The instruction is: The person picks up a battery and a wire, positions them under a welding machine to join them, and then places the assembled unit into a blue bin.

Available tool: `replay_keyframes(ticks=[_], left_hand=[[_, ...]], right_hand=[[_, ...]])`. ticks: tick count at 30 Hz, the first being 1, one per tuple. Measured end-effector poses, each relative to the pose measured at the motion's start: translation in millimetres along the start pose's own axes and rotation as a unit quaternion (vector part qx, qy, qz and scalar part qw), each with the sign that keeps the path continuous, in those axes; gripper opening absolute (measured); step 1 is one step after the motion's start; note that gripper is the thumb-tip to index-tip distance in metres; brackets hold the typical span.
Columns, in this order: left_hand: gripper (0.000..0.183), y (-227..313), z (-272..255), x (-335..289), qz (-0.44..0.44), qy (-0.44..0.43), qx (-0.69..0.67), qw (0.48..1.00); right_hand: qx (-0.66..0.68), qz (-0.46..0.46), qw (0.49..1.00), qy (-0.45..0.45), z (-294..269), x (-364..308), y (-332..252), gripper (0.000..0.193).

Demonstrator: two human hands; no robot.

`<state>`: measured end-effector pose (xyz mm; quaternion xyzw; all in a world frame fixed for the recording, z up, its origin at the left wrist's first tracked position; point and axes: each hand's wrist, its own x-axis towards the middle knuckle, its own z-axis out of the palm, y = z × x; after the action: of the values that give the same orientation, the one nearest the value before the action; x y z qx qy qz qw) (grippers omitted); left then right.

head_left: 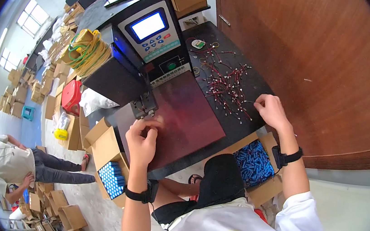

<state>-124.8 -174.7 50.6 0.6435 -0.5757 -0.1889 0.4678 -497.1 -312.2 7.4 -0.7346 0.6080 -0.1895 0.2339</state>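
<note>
My left hand [142, 140] is over the dark red mat [189, 120], just below the electrode head [144, 106] of a spot-welding machine [155, 34]. Its fingers are curled and pressed together; whatever they hold is hidden. Farther right, my right hand [271, 110] pinches with thumb and forefinger at the near right edge of a pile of red and black wire leads [227, 84] with small white connectors. A thin wire end seems to be between its fingertips.
An open carton of blue cylindrical cells [111, 179] stands at lower left; another with loose blue pieces [254, 163] is by my right forearm. Yellow-green cable [89, 54] lies coiled on the machine. A wooden panel [308, 75] bounds the right. Another person [15, 164] stands at left.
</note>
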Motion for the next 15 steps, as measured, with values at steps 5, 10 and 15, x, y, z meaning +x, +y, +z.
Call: replay_keyframes(ticks=[5, 10, 15], left_hand=[[0.018, -3, 2, 1, 0.003, 0.009, -0.008, 1.0], [0.017, -4, 1, -1, 0.011, 0.032, -0.023, 0.999], [0.018, 4, 0, -1, -0.019, -0.005, -0.004, 1.0]], right_hand=[[0.074, -0.058, 0.995, 0.04, -29, -3, -11, 0.018], [0.13, -0.035, 0.99, 0.038, -57, -13, -33, 0.019], [0.058, -0.037, 0.997, 0.04, -31, -10, -9, 0.018]])
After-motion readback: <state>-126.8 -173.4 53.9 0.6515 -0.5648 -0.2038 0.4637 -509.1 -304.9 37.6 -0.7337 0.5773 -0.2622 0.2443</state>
